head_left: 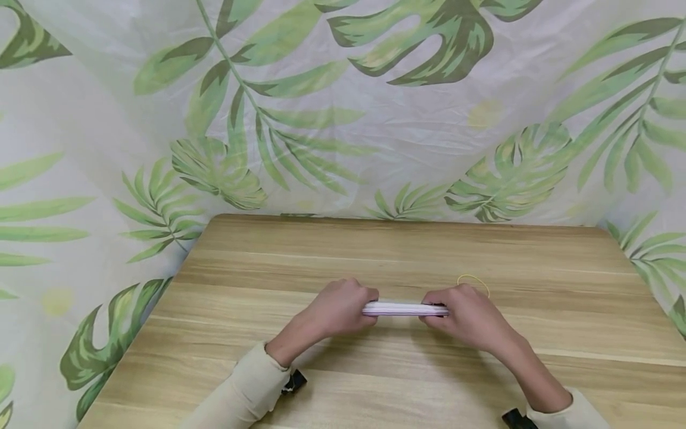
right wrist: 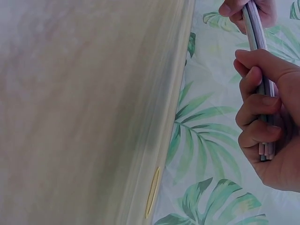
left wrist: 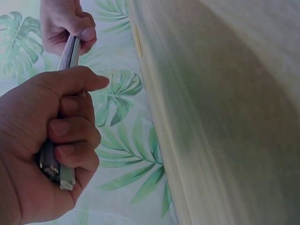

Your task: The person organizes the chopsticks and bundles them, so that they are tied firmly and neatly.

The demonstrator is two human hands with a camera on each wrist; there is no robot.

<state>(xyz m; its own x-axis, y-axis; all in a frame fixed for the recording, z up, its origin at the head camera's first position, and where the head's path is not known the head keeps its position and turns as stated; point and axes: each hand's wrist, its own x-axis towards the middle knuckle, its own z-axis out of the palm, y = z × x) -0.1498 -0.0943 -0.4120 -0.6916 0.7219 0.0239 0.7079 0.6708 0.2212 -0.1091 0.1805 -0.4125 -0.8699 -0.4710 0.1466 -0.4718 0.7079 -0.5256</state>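
Both hands grip a bundle of thin sticks held level above the table, white and purplish along its side. The left hand is wrapped round one end. Around the other end the right hand curls its fingers. In the left wrist view, pale green and grey stick ends show below the curled fingers of the left hand. The right wrist view shows pinkish and grey ends under the right hand. The middle of the bundle is bare between the two hands.
A thin yellow elastic band lies on the wooden table, just beyond the right hand. Behind the table hangs a white cloth printed with green leaves. Dark wrist-camera mounts sit at the sleeve cuffs.
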